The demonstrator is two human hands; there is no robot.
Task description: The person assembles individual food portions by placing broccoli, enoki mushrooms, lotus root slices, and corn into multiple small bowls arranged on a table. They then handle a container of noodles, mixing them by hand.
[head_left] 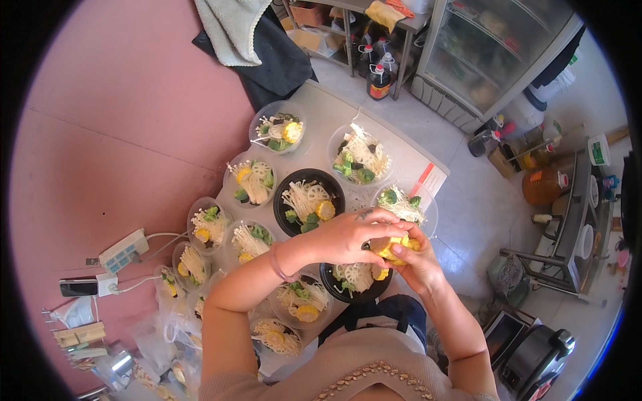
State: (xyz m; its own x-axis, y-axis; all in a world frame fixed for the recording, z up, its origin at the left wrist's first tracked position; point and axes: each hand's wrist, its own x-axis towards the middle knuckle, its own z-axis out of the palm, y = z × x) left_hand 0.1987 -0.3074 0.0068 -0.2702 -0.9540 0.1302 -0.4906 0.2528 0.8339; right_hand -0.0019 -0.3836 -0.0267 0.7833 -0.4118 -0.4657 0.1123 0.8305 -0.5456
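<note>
Yellow corn pieces point(398, 249) are cupped in my right hand point(420, 259), its thumb pressed over them. My left hand point(361, 235) meets it from the left, fingers closed at the corn's near side. Both hands hang over the table's right part, above a black bowl point(366, 299) with lotus root and corn. Just beyond them stands a clear bowl point(431, 217) of enoki mushrooms and broccoli, partly covered by my fingers. Another black bowl point(277, 212) left of my hands holds enoki, lotus root slices, broccoli and a corn round point(325, 210).
Several clear bowls of similar vegetables crowd the white table point(321, 107), including one far left point(253, 127) and one at the back point(332, 160). A power strip point(124, 250) is on the pink wall. Bottles point(378, 83) and a glass-door fridge point(491, 53) stand beyond.
</note>
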